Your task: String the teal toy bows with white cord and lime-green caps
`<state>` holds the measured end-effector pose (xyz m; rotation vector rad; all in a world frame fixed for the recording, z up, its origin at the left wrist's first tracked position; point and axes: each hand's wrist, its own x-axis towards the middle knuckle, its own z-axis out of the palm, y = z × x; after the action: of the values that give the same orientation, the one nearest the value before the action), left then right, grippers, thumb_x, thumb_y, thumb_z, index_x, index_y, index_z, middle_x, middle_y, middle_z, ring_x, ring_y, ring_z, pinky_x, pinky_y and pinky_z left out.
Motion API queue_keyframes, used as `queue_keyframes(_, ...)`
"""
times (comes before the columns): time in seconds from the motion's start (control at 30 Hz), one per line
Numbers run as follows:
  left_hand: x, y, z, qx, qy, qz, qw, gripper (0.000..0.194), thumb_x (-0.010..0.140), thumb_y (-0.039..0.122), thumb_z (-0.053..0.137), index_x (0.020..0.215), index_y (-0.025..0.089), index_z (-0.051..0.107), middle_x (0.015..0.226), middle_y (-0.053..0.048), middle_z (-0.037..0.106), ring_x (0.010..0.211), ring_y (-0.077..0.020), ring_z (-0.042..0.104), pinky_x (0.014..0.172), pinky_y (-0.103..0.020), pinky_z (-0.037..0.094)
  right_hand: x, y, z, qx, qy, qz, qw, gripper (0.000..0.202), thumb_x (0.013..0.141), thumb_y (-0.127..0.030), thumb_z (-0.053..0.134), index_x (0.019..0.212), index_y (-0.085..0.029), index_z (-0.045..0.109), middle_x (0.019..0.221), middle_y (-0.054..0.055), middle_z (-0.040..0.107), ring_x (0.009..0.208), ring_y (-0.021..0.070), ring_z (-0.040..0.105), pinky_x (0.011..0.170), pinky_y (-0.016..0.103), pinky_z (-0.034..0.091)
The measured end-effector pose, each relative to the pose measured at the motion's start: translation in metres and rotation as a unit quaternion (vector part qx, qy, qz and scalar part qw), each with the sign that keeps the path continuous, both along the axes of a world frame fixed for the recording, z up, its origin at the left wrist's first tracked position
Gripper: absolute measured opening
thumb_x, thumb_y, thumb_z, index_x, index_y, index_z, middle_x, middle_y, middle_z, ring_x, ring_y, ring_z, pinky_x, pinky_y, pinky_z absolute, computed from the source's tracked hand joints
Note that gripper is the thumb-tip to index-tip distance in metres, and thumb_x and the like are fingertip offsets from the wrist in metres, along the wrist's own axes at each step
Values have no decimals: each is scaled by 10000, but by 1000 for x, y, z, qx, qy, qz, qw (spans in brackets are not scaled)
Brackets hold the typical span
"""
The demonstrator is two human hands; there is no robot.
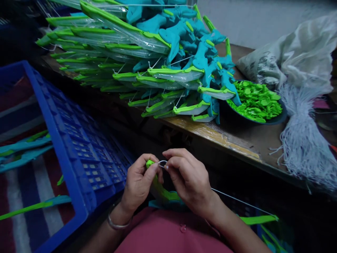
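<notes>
Low in the middle, in front of my body, is a toy bow (164, 192) with curved green limbs and a teal middle part. My left hand (140, 181) pinches its green tip between thumb and fingers. A small loop of white string (162, 161) arches from that tip to the fingertips of my right hand (188, 179), which are closed on it. Beyond my right wrist, the string runs taut to the bow's other green tip (259, 219). My right hand and forearm hide part of the bow.
A big pile of green and teal bows (179, 70) lies on the table (237, 140). Beside it stand a bowl of small green pieces (256, 100), a hanging bundle of white strings (302, 140) and a sack (265, 63). A blue crate (76, 137) is at left.
</notes>
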<state>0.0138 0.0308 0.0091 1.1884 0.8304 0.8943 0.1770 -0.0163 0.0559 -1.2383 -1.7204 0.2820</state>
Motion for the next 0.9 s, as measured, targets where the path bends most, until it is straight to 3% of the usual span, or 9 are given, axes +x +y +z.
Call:
queue_keyframes(0.2, -5, -2, -2, -1, 4, -7, 1000, 133, 981, 343, 625, 987, 212, 646, 722, 14, 648, 603, -130, 587, 585, -229, 474, -6, 4, -1, -54, 71, 17, 996, 128, 1018, -149, 542, 924, -182, 623, 868, 35, 648, 802, 138, 615, 713, 262, 531)
queue_keyframes(0.5, -5, -6, -6, -12, -55, -35, 998, 112, 1015, 312, 589, 988, 212, 632, 705, 24, 608, 614, -110, 565, 590, -212, 451, -3, 8, -8, -161, 233, 58, 957, 109, 967, -285, 689, 933, -181, 684, 902, 11, 662, 755, 113, 659, 666, 223, 560)
queue_keyframes(0.63, -5, -7, -6, -13, -43, -31, 998, 116, 1024, 318, 579, 998, 218, 631, 709, 29, 611, 614, -112, 573, 589, -215, 450, -3, 7, -8, -171, 248, 59, 952, 224, 954, -394, 709, 906, -176, 689, 891, 18, 657, 745, 117, 655, 635, 221, 558)
queue_keyframes(0.9, -6, -6, -5, -2, -14, -22, 1000, 156, 1025, 331, 571, 969, 205, 643, 717, 21, 601, 625, -116, 554, 606, -229, 442, -2, 7, -9, -216, 246, 66, 943, 296, 971, -433, 680, 841, -167, 670, 809, -7, 628, 667, 95, 614, 608, 216, 502)
